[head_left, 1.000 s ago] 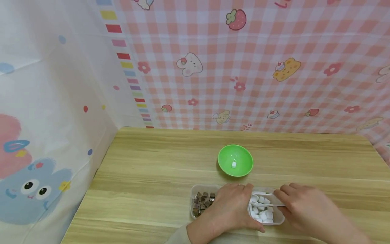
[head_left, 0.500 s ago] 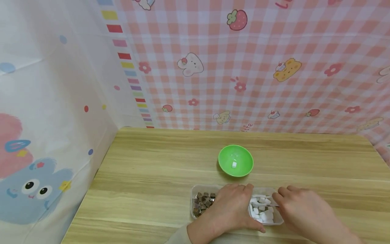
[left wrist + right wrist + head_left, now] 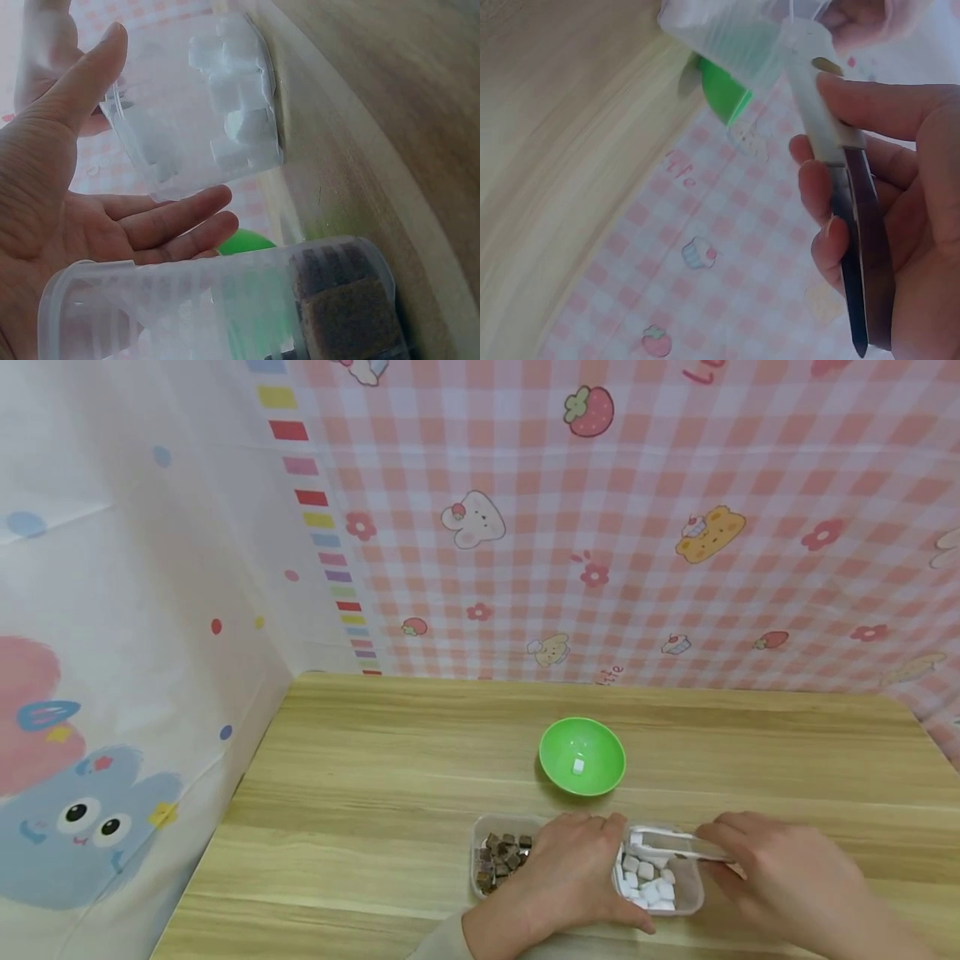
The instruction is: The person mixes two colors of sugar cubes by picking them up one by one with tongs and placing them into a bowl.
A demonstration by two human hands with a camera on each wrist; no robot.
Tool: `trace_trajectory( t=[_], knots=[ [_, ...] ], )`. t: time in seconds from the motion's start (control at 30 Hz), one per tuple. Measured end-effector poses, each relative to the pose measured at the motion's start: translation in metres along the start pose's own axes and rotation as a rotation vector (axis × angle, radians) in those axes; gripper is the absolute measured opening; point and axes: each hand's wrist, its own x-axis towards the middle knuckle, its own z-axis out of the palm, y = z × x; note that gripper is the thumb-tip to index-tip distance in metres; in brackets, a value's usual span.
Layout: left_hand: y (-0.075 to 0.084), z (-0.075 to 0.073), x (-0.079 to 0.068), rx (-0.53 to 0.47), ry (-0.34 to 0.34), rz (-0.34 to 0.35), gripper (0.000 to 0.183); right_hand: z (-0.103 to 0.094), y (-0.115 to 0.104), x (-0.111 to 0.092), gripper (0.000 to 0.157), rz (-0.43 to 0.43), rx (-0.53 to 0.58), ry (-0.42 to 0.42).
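My right hand (image 3: 783, 872) grips a pair of tongs (image 3: 675, 843) with white arms and a dark metal handle (image 3: 866, 247). The tongs reach over the far side of a clear plastic container (image 3: 686, 897) of white cubes (image 3: 648, 885), and one white cube shows at their tips. With thumb and fingers spread to opposite sides, my left hand (image 3: 566, 877) holds this same container at its left end. Left of it stands a second clear container (image 3: 180, 300) of brown cubes (image 3: 498, 860), partly hidden under the left hand.
Beyond the containers, a green bowl (image 3: 558, 768) stands on the wooden table (image 3: 390, 760) with one white cube (image 3: 578, 767) inside. A pink checked cloth (image 3: 525, 468) hangs behind the table, and a white patterned cloth (image 3: 150, 610) hangs at the left.
The tongs dipped among the white cubes, then rose and shifted toward the container's far side with the right hand. The left hand has stayed in place.
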Motion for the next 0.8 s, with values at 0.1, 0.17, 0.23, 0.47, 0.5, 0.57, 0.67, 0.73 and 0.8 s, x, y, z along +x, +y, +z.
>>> trace_trajectory(
  t=[0.1, 0.17, 0.23, 0.47, 0.5, 0.57, 0.67, 0.73, 0.8],
  knots=[
    [0.0, 0.001, 0.0, 0.004, -0.001, -0.003, 0.086, -0.003, 0.005, -0.002, 0.062, 0.036, 0.04, 0.02],
    [0.0, 0.002, 0.0, 0.008, -0.006, -0.009, 0.092, -0.004, 0.009, -0.003, 0.062, 0.062, 0.071, 0.03],
    [0.001, 0.002, 0.0, 0.011, -0.011, -0.013, 0.098, -0.004, 0.012, -0.004, 0.061, 0.083, 0.099, 0.045],
    [0.001, 0.003, -0.001, 0.012, -0.008, -0.01, 0.107, -0.004, 0.019, -0.001, 0.056, 0.112, 0.151, 0.121],
    [0.001, 0.003, -0.001, 0.016, -0.007, -0.009, 0.108, -0.003, 0.02, 0.0, 0.056, 0.122, 0.164, 0.127],
    [0.001, 0.003, -0.001, 0.023, -0.004, -0.007, 0.107, -0.003, 0.02, 0.002, 0.055, 0.144, 0.184, 0.135],
    [0.001, 0.003, -0.001, 0.031, 0.002, -0.002, 0.104, -0.001, 0.021, 0.006, 0.043, 0.18, 0.214, 0.136],
    [0.001, 0.003, -0.001, 0.033, 0.003, -0.001, 0.102, 0.001, 0.021, 0.01, 0.031, 0.207, 0.217, 0.132],
    [0.001, 0.003, -0.001, 0.033, 0.001, -0.001, 0.101, 0.004, 0.022, 0.015, 0.026, 0.228, 0.213, 0.129]
  ],
)
